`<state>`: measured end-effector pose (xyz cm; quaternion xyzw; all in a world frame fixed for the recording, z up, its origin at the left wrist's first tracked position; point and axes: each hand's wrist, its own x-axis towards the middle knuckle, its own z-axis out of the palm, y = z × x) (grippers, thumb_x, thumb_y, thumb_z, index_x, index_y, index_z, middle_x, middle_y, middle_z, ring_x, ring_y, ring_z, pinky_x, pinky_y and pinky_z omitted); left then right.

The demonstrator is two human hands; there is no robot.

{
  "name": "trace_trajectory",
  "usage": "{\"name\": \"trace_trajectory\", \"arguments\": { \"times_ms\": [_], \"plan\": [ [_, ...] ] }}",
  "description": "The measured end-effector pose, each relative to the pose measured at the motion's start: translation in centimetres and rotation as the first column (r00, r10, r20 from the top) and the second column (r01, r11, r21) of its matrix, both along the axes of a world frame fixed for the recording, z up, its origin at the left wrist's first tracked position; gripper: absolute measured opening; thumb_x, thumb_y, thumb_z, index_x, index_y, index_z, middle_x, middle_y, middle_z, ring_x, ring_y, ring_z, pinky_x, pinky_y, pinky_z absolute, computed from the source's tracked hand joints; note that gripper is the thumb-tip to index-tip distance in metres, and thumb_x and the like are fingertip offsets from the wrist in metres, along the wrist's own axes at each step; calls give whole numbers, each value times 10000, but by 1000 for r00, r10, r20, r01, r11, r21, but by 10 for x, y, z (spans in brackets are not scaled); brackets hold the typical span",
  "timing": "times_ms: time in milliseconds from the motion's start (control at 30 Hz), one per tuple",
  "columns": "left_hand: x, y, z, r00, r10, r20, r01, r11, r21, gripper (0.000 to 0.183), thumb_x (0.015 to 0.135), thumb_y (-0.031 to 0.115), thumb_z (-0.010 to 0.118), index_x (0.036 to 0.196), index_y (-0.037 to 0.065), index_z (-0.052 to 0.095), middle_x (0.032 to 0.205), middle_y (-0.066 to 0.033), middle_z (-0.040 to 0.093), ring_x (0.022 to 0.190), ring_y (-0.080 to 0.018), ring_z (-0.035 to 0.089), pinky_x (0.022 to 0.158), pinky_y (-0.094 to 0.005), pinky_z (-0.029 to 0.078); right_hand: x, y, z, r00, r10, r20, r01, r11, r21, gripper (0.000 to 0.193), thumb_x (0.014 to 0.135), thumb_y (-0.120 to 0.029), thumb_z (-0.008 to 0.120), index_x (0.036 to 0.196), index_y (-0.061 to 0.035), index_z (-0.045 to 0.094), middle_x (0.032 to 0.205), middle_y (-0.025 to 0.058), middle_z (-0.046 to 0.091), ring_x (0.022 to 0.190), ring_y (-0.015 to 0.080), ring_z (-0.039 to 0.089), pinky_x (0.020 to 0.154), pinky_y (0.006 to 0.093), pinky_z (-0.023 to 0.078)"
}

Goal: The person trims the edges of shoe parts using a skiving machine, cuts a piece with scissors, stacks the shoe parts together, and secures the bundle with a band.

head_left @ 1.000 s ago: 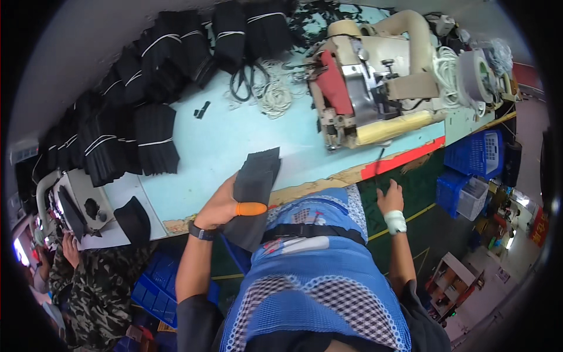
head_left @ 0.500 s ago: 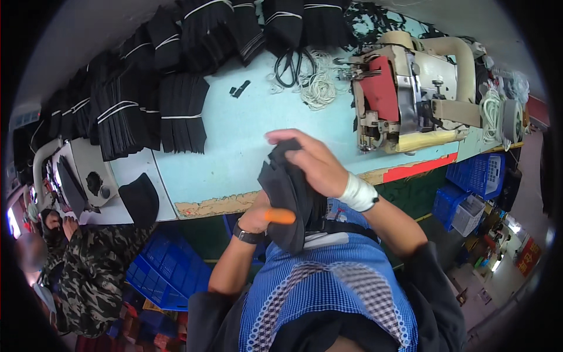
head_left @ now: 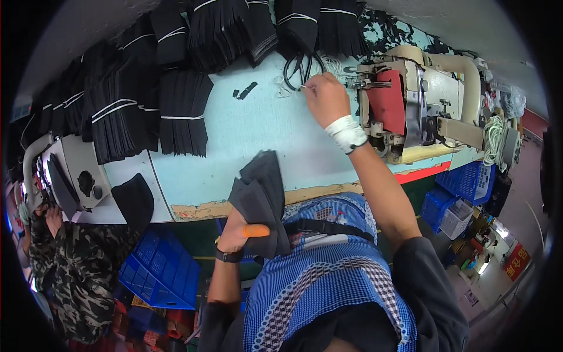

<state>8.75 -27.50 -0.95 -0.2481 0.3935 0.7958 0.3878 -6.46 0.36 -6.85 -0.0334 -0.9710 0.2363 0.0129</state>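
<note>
My left hand (head_left: pixel 233 232), with an orange cover on its thumb, grips a stack of black fabric pieces (head_left: pixel 258 199) just in front of the table's edge. The stack stands tilted, its upper end fanned slightly over the tabletop. Farther off, my right hand (head_left: pixel 328 101) is closed in a pinch, and a short bit of white string (head_left: pixel 304 87) shows at its fingertips. Behind that hand lies a loose heap of white strings (head_left: pixel 333 64), partly covered by it. Black scissor-like loop handles (head_left: pixel 288 75) lie just left of the fingers.
Bundles of black pieces tied with white string (head_left: pixel 183 117) line the table's back and left. A sewing machine (head_left: pixel 404 100) with a red plate stands at right. Small black scraps (head_left: pixel 246 91) lie mid-table. At left, a co-worker in camouflage (head_left: pixel 82 264) sits near blue crates (head_left: pixel 161 270).
My right hand has let go of the black stack and reached forward to the white strings, pinching one. My left hand has shifted left, keeping the stack.
</note>
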Motion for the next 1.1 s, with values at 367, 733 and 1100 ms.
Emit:
{"name": "trace_trajectory", "arguments": {
  "times_ms": [367, 733, 1100],
  "plan": [
    [-12, -6, -20, 993, -83, -84, 95, 984, 148, 671, 783, 125, 705, 1385, 3, 436, 1277, -138, 576, 1101, -243, 622, 925, -364, 524, 89, -23, 101, 870, 102, 482, 261, 735, -625, 131, 809, -102, 662, 890, -6, 697, 702, 122, 664, 573, 165, 608, 562, 301, 479],
    [-8, 23, -14, 986, 165, 34, -151, 778, 610, 642, 823, 208, 702, 1369, -25, 457, 1296, -189, 578, 1161, -304, 601, 1012, -463, 485, 122, -23, 131, 977, 85, 195, -64, 992, -111, 154, 770, -122, 680, 855, 1, 645, 797, 198, 658, 716, 411, 641, 650, 461, 513],
    [24, 44, -16, 988, 153, 32, -142, 790, 596, 574, 822, 122, 699, 1337, -8, 481, 1170, -167, 639, 1019, -255, 674, 890, -377, 571, 141, -15, 107, 937, 38, 346, 140, 868, -476, 632, 757, -254, 765, 1215, 57, 461, 596, 130, 583, 585, 281, 620, 583, 392, 478]
  ]
}}
